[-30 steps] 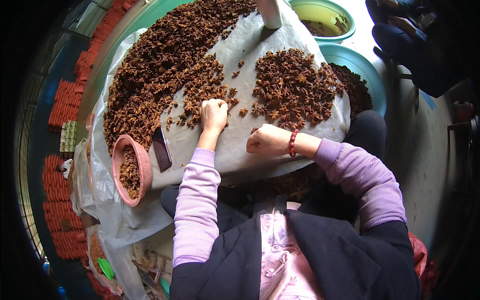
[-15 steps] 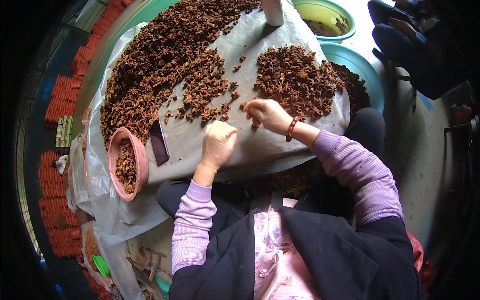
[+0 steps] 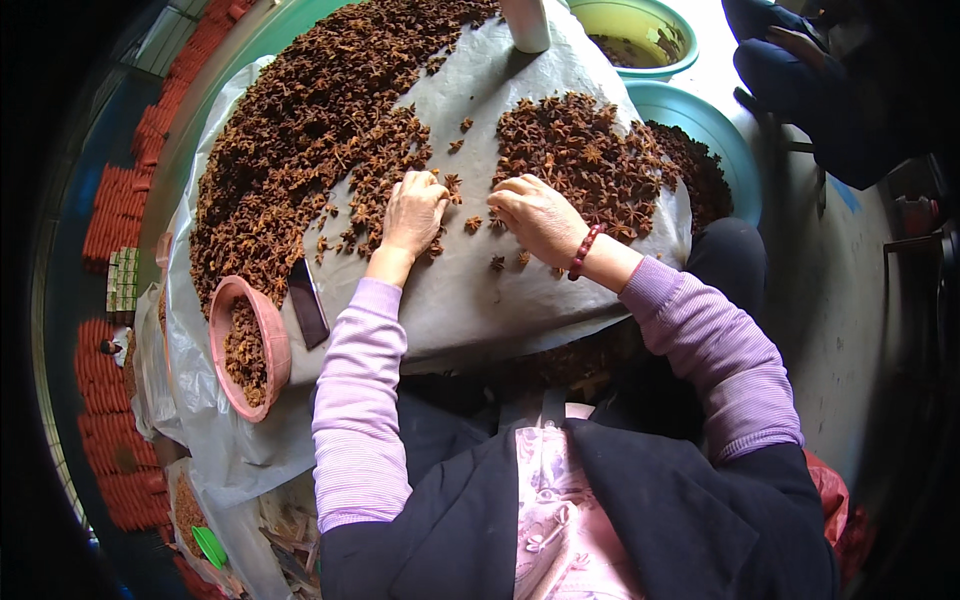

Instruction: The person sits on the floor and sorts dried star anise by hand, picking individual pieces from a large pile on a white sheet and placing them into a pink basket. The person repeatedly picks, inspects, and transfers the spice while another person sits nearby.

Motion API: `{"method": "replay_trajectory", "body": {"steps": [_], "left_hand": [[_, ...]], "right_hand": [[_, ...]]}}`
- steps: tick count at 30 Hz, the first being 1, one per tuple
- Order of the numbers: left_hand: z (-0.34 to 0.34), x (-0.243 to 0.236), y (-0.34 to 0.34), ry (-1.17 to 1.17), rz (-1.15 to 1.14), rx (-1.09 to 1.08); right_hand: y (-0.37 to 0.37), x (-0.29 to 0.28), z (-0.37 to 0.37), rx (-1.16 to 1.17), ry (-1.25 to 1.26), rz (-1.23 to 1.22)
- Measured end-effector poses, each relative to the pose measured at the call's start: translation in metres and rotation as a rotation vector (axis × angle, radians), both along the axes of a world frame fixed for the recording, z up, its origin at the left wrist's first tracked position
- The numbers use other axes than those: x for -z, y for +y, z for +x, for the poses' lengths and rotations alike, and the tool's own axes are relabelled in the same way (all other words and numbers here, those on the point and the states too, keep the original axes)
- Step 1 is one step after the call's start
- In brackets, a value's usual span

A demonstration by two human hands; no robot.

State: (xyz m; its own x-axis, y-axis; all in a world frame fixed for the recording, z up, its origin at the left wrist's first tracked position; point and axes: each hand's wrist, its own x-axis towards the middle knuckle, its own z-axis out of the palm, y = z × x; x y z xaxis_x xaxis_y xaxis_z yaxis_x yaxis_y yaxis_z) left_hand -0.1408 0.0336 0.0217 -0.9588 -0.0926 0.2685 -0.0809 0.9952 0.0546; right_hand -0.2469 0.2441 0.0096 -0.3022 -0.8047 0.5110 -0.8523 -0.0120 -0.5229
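Note:
My left hand point(image 3: 415, 213) is at the right edge of the large heap of star anise point(image 3: 290, 150), its fingers curled down among loose pieces. What its fingertips hold, if anything, is hidden. My right hand point(image 3: 543, 218), with a dark red bead bracelet point(image 3: 587, 251) at the wrist, is by the near left edge of the smaller star anise pile point(image 3: 590, 150). Its fingers are bent together in a pinch, and their tips are hidden. Between the hands a few single pieces of star anise point(image 3: 473, 224) lie on the pale sheet point(image 3: 430, 330).
A pink bowl point(image 3: 285, 350) with small brown bits leans at the left, beside a dark phone point(image 3: 308, 305). Beyond the right pile stand a teal basin point(image 3: 745, 150) of star anise and a green tub point(image 3: 690, 40). A white cup point(image 3: 528, 28) stands at the far edge. Another person point(image 3: 790, 80) sits far right.
My left hand has moved forward and slightly left, from bare sheet to the loose star anise. My right hand has shifted slightly. Several pieces near the hands lie differently.

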Motion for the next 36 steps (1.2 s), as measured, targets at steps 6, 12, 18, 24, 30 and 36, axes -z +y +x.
{"method": "replay_trajectory", "body": {"steps": [6,12,18,24,30,36], "left_hand": [[0.030,-0.012,0.071,-0.006,0.973,-0.206],[0.072,-0.010,0.105,0.123,0.344,-0.202],[0.107,0.009,0.108,-0.015,0.285,-0.326],[0.105,-0.019,0.141,-0.089,0.468,0.011],[0.047,-0.013,0.036,-0.044,-0.180,0.009],[0.018,0.012,0.008,-0.231,-0.288,0.049]], "right_hand": [[-0.014,0.001,0.015,-0.119,-0.300,-0.132],[-0.009,0.009,0.051,-0.129,-0.365,0.039],[-0.005,-0.019,0.053,0.184,-0.602,-0.208],[0.000,0.008,0.017,0.322,0.129,-0.081],[0.007,0.019,0.044,-0.186,0.267,0.050],[0.006,0.018,0.015,-0.013,0.365,0.177]]}}
